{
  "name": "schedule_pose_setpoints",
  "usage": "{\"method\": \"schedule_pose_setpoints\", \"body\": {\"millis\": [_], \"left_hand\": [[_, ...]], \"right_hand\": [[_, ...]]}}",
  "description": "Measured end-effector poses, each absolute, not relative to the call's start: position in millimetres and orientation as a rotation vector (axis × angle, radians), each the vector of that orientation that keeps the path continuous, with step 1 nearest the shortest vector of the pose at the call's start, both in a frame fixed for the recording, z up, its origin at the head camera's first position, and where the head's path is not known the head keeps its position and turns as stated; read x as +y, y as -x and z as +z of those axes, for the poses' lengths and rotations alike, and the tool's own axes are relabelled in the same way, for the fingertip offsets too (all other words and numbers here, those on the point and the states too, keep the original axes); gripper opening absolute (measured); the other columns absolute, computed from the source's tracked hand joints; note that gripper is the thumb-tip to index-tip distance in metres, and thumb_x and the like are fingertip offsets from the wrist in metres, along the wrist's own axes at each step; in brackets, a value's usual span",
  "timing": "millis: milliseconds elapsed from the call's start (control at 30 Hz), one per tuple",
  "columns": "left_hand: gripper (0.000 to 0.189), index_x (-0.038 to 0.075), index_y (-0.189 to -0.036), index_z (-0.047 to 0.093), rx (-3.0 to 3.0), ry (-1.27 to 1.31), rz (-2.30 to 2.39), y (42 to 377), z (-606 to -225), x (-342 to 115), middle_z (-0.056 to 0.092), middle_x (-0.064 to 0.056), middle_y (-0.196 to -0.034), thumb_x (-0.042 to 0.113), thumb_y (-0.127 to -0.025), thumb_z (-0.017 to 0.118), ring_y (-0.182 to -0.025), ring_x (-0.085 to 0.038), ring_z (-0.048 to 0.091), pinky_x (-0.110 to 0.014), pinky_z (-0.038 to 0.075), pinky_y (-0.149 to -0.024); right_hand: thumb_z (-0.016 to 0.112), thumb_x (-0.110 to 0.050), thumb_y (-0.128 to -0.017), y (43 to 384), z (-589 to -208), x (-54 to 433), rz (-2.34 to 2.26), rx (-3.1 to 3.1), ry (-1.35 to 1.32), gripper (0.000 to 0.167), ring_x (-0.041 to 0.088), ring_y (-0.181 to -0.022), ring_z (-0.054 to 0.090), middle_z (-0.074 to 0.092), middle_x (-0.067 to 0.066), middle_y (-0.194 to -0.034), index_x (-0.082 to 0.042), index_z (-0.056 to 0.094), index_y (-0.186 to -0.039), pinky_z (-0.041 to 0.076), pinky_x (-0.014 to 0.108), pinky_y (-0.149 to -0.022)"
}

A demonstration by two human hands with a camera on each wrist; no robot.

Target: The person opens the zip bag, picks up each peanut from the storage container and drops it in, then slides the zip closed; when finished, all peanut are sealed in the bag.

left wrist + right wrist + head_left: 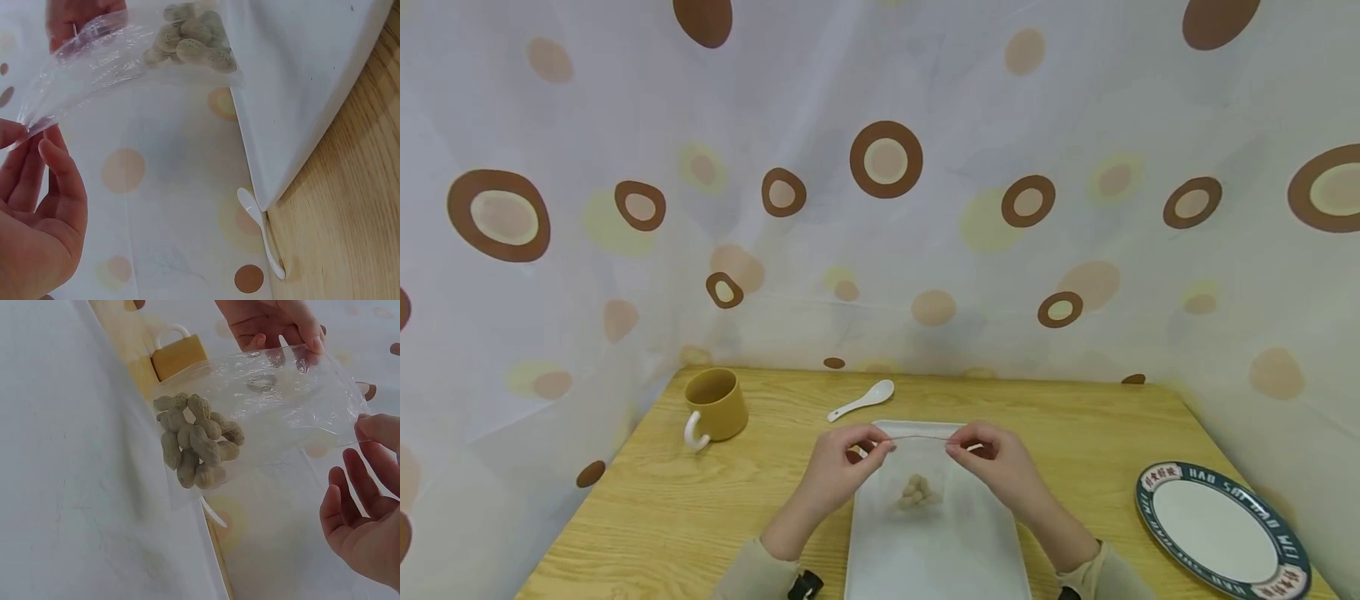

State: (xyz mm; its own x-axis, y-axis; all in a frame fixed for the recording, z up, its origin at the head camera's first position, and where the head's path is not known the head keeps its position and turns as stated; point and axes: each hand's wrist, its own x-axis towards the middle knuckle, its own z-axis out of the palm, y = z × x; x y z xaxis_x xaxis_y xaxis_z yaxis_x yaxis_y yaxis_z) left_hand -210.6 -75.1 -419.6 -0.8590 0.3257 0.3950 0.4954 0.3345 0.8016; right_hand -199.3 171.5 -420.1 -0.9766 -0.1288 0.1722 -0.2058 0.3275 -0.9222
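A clear plastic bag with several unshelled peanuts gathered at its bottom hangs between both hands. My left hand pinches one top corner between thumb and finger. At the opposite corner my right hand pinches the same edge, where a thin reddish line runs across. In the left wrist view the bag's film looks creased and shiny. Below the hands in the head view lies a long white tray, with the peanuts over its far half.
A mustard mug with a white handle stands at the back left. Behind the tray lies a white spoon. On the right is a plate with a dark green lettered rim. A spotted curtain surrounds the wooden table.
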Motion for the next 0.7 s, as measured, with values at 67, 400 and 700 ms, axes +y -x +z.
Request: {"method": "schedule_pose_setpoints", "body": {"millis": [67,400,700], "left_hand": [[0.009,0.012,-0.091,0.072,-2.454,0.769,-1.540,210.8,-419.9,-75.7,0.071,-0.003,-0.086,0.017,-0.095,0.067,-0.075,-0.005,0.058,-0.021,0.051,-0.064],[0.007,0.016,-0.086,0.071,-2.518,0.821,-1.539,209.0,-423.9,-73.7,0.069,0.002,-0.087,0.021,-0.089,0.074,-0.082,-0.005,0.058,-0.024,0.048,-0.071],[0.004,0.015,-0.086,0.073,-2.449,0.818,-1.498,209.7,-421.6,-72.7,0.070,0.003,-0.085,0.017,-0.089,0.074,-0.079,-0.006,0.057,-0.026,0.050,-0.070]], "right_hand": [[0.073,-0.015,-0.089,198.8,-420.7,170.6,1.775,-2.484,-0.327,0.016,0.017,-0.083,0.065,0.067,0.009,-0.095,-0.001,0.070,-0.097,0.052,0.023,-0.075],[0.072,-0.012,-0.090,194.2,-419.9,163.9,1.833,-2.449,-0.330,0.014,0.009,-0.077,0.061,0.065,0.009,-0.092,0.001,0.067,-0.094,0.051,0.022,-0.073],[0.067,-0.016,-0.094,193.4,-418.1,161.9,1.928,-2.462,-0.301,0.021,0.016,-0.084,0.064,0.068,0.014,-0.097,0.003,0.064,-0.102,0.054,0.024,-0.079]]}}
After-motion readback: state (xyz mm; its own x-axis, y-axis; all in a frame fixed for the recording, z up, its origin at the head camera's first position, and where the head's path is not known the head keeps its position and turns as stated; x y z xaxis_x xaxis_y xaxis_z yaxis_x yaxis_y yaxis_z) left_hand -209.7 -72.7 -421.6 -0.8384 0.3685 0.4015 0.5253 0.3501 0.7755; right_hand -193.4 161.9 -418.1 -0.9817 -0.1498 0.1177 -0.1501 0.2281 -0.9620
